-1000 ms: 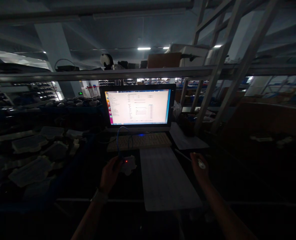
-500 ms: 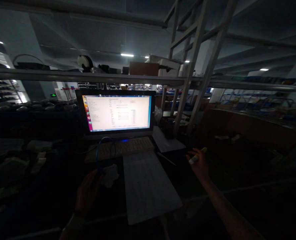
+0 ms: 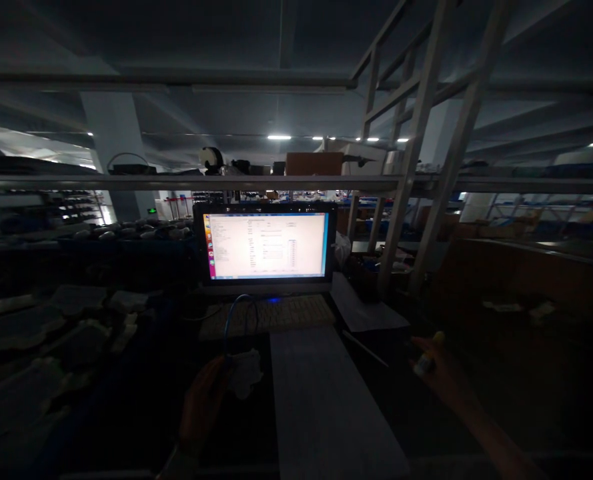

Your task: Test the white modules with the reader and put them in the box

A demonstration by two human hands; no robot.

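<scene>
In the dim head view, my left hand [image 3: 203, 400] is at lower centre-left, fingers bent around the end of a blue cable [image 3: 229, 317] where it meets a pale flat piece [image 3: 245, 373]. Its fingertips are dark, and the exact hold on the pale piece is hard to see. The cable arches up in front of the keyboard [image 3: 296, 313]. Off to the right, my right hand [image 3: 449, 377] is closed around a short yellow-and-white marker-like stick [image 3: 425, 363]. A sheet of paper [image 3: 326, 400] lies between my hands.
A lit monitor [image 3: 269, 247] stands behind the keyboard. A thin white stick [image 3: 366, 348] and another sheet [image 3: 363, 307] lie right of the keyboard. Several pale parts [image 3: 19, 393] fill a blue bin at left. A metal shelf [image 3: 176, 183] and uprights [image 3: 401, 193] stand beyond.
The camera view has turned left and tilted up, so the scene sits farther right and lower. Both hands keep their holds, with little other movement visible.
</scene>
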